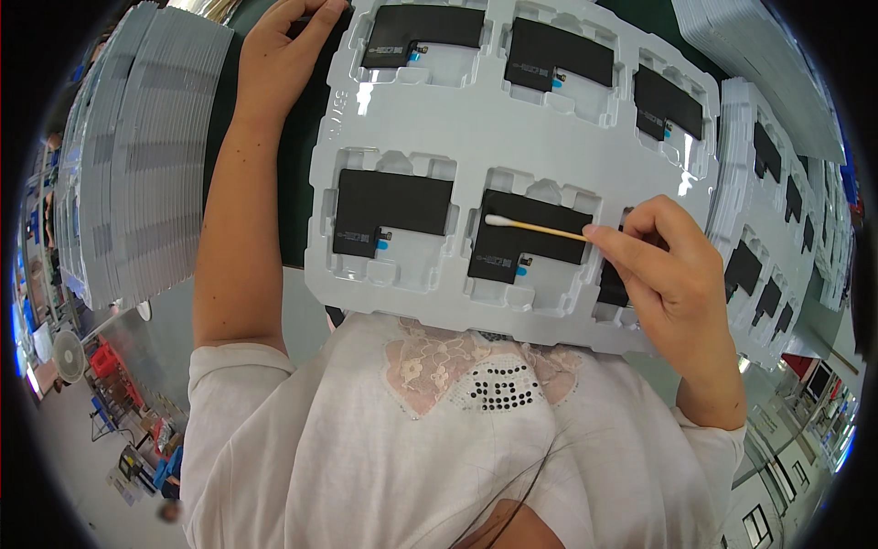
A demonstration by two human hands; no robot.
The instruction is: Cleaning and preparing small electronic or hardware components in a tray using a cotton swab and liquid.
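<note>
Pinched in my right hand is a cotton swab, its white tip pointing left. The swab lies over a black L-shaped flat battery in the lower middle pocket of a white plastic tray; whether the tip touches it I cannot tell. Several similar batteries sit in the other pockets, each with a small connector and a blue tab. The lower right battery is partly covered by my right hand. My left hand is at the tray's upper left, fingers curled by something dark that I cannot make out.
A tall stack of white trays rises on the left. To the right, another stack holds batteries in its top tray, with more trays behind it. Dark green table surface shows beside my left forearm. A fan stands farther off.
</note>
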